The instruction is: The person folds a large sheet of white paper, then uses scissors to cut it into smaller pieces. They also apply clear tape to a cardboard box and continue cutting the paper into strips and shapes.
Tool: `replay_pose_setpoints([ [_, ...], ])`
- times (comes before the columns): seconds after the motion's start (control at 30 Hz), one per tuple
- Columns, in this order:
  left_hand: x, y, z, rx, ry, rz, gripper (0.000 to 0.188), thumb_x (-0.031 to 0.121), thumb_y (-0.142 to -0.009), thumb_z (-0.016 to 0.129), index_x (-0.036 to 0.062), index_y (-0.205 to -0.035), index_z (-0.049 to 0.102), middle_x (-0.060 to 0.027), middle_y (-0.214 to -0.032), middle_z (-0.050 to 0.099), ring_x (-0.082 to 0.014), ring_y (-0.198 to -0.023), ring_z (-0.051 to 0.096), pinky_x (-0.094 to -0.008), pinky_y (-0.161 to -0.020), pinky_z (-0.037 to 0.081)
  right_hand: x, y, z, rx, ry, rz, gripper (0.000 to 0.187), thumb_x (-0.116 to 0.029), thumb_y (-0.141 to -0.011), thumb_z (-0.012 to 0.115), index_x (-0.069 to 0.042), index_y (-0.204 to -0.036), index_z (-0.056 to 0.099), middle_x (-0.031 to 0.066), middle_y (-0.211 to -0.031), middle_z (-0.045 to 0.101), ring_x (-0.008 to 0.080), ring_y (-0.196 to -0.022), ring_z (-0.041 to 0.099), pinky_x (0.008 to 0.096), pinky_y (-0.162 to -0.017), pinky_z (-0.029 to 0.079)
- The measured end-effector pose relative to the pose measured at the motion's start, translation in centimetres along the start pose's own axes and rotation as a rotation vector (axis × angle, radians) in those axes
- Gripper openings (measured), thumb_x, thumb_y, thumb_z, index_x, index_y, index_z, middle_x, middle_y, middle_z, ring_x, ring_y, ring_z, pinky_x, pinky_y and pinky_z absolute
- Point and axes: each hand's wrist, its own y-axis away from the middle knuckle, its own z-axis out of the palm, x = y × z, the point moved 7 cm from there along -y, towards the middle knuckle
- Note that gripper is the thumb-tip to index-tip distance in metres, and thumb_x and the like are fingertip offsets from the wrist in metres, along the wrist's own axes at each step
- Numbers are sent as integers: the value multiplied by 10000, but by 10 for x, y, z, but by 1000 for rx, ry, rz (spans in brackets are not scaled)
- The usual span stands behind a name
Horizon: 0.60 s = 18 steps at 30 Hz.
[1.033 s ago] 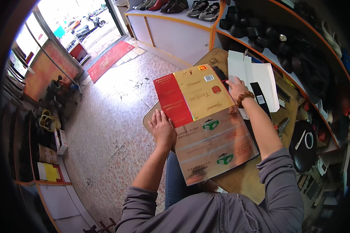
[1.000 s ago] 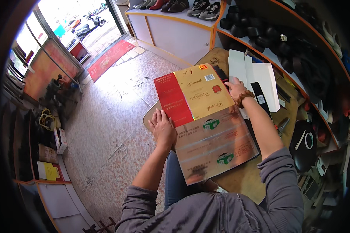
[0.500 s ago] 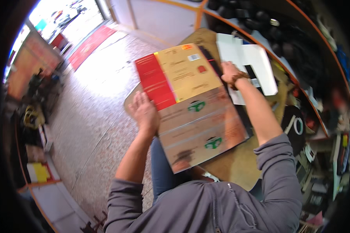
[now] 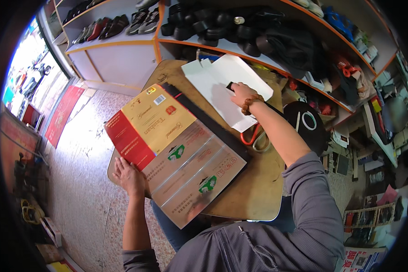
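A flat printed cardboard sheet (image 4: 186,156), red and gold at its far end and brownish with green marks nearer, lies slanted across the table. A dark layer shows under its right edge. At the sheet's left edge rests my left hand (image 4: 130,179), fingers apart. My right hand (image 4: 243,96), a beaded bracelet on its wrist, is on an unfolded white carton (image 4: 213,86) at the table's far side. Its fingers are bent together beside a small black patch (image 4: 231,86); whatever lies under them is hidden.
The brown table (image 4: 249,192) reaches up to shoe shelves (image 4: 240,41). Red and beige looped handles (image 4: 250,137) lie right of the sheet. A round black thing with a white ring (image 4: 308,120) is farther right. A red mat (image 4: 64,113) lies by the doorway.
The view has turned right, showing more shelves. My right hand has shifted across the white carton to its black patch. My left hand stays by the sheet's left edge.
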Motion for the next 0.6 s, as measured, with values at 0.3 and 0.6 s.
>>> replay_pose_setpoints([
  [0.3,1,0,-1,-20,-9,3,469,289,-944,385,10,-1320,403,-145,-1418,364,-279,-1342,273,-487,-1083,169,106,54,16,-175,74,249,603,-341,-711,733,-15,-1163,501,209,-1232,489,347,-1153,490,409,-952,427],
  [0.6,12,-2,-13,-54,-25,14,499,233,-903,441,128,-1383,352,-122,-1465,292,-282,-1359,238,-522,-1077,169,138,44,21,-15,-177,292,362,-236,-726,726,-63,-1017,596,165,-1034,607,330,-992,579,396,-847,466],
])
